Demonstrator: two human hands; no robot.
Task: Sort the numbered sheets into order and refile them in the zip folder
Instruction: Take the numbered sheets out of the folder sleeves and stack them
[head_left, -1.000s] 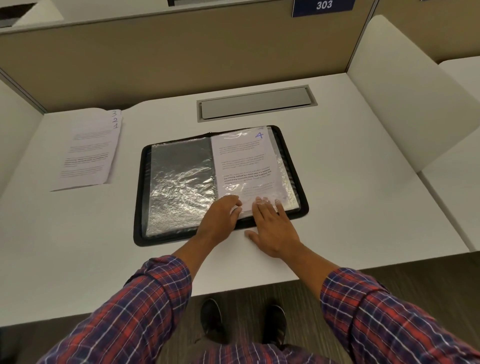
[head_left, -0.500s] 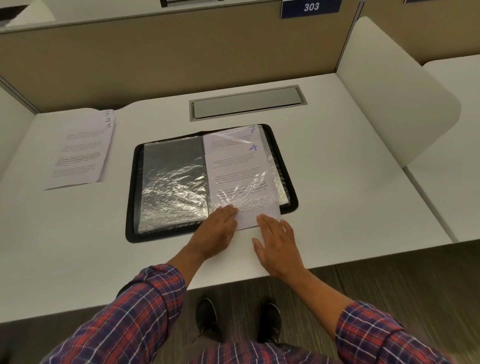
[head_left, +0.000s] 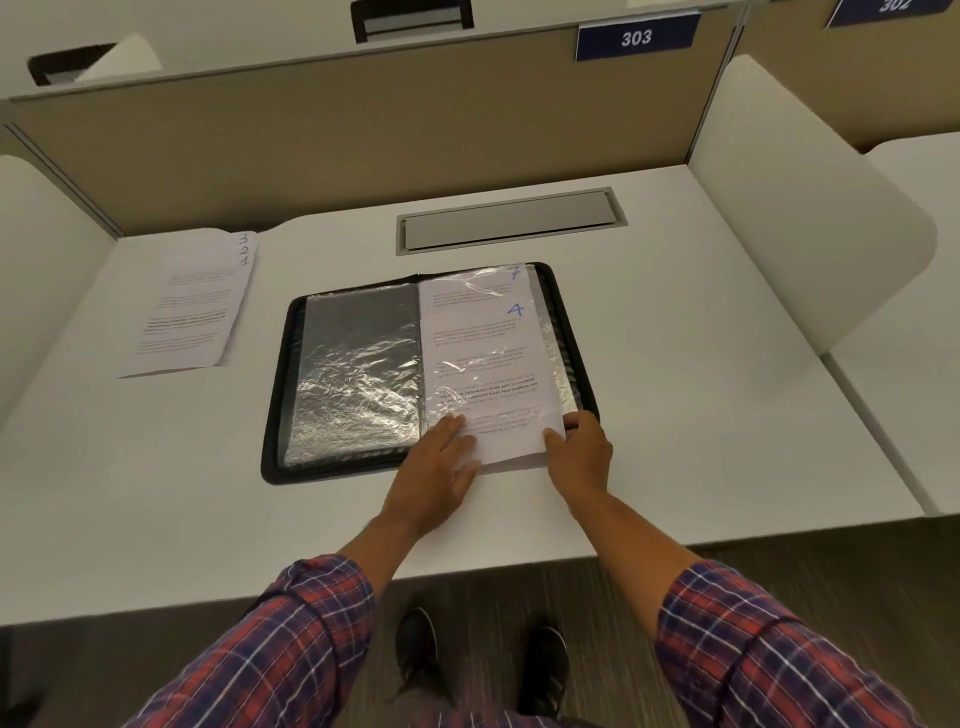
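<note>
zip folder (head_left: 282, 415) lies open mid white desk (head_left: 701, 389). sheet 4 (head_left: 483, 353) sits partly in the right-hand clear sleeve (head_left: 549, 343), its near edge sticking out past the folder's rim. sheet 7 (head_left: 511, 273) shows behind it at top. left hand (head_left: 436, 478) is flat, fingers straight, pressing sheet 4's near left corner. right hand (head_left: 582, 452) is at the near right corner, thumb on paper; pinching or not, cannot tell. sheets 1–3 (head_left: 187, 306) are stacked far left, well apart.

Zip folder (head_left: 275, 415) black cloth edge, sleeves (head_left: 358, 374) glossy crinkled clear plastic. Sheets (head_left: 483, 353) matt white paper. Counter (head_left: 701, 389) smooth matt white, cable hatch (head_left: 509, 221) brushed metal.
</note>
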